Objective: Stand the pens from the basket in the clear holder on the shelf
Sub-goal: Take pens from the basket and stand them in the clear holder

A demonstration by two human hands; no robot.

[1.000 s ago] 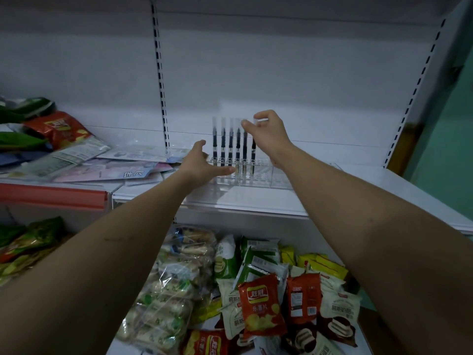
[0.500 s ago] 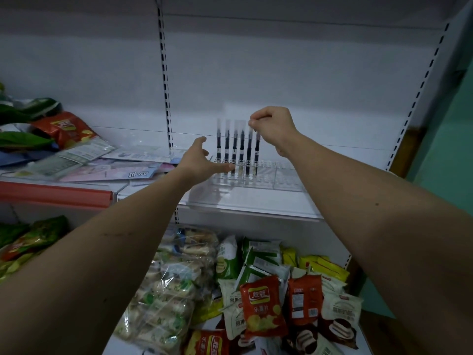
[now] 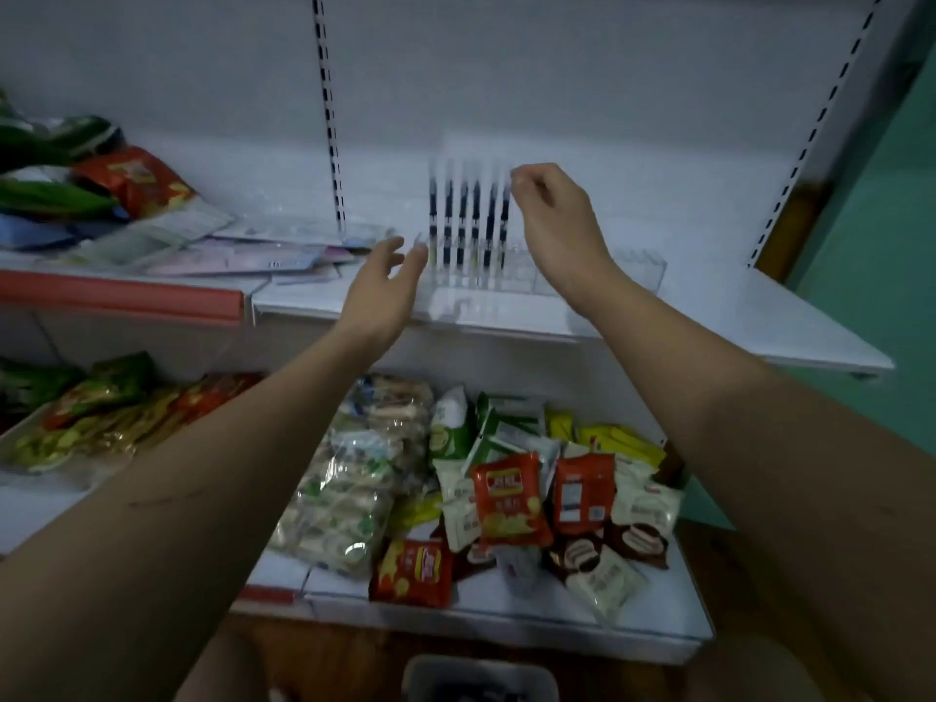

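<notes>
Now six pens stand upright in the holder on the shelf. Right hand, fingers curled, seems to pinch the rightmost pen's top, though blur hides contact. Left hand hovers beside the holder's left end, fingers loosely spread.

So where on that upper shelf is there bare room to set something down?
Bare white shelf runs right of the clear holder to the shelf edge. Left of the pens, flat packets crowd it. The holder's right compartments look empty.
</notes>
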